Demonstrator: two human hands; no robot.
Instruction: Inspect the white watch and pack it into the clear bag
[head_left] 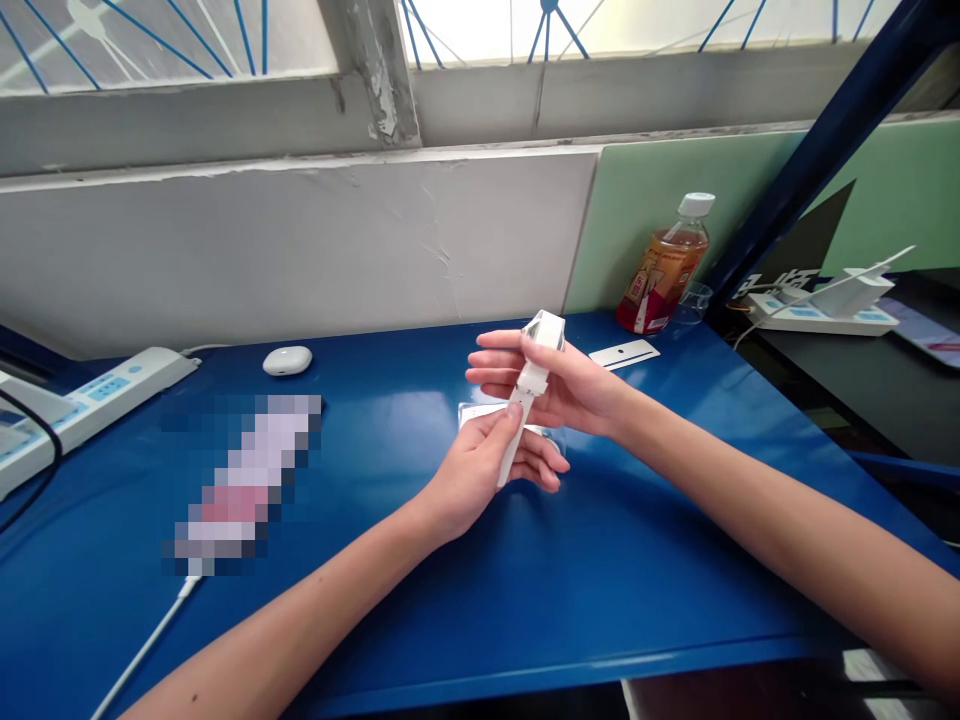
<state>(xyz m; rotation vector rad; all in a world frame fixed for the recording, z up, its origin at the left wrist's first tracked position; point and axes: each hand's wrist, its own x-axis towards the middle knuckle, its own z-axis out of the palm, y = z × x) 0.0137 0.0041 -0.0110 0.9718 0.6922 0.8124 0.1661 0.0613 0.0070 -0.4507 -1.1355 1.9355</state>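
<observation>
A white watch strap (533, 378) is held between my hands above the blue table. Its upper end bends into a loop, and its straight tail points down toward me. My left hand (471, 468) pinches the tail between thumb and fingers. Higher up, my right hand (581, 388) grips the looped part, its thumb on top and its fingers behind. Whether a watch case sits in the loop, I cannot tell. Beneath the hands lies a clear plastic wrapper (469, 410) with something white in it, mostly covered. A white slotted card (624, 354) rests behind my right hand.
On the blue table (420, 640) lie a white earbud case (287, 361), a blurred-out phone-like item (251, 480) with a white cable (146, 645), and a power strip (112, 395) at left. A drink bottle (664, 270) stands at the back right, by a blue post (817, 150).
</observation>
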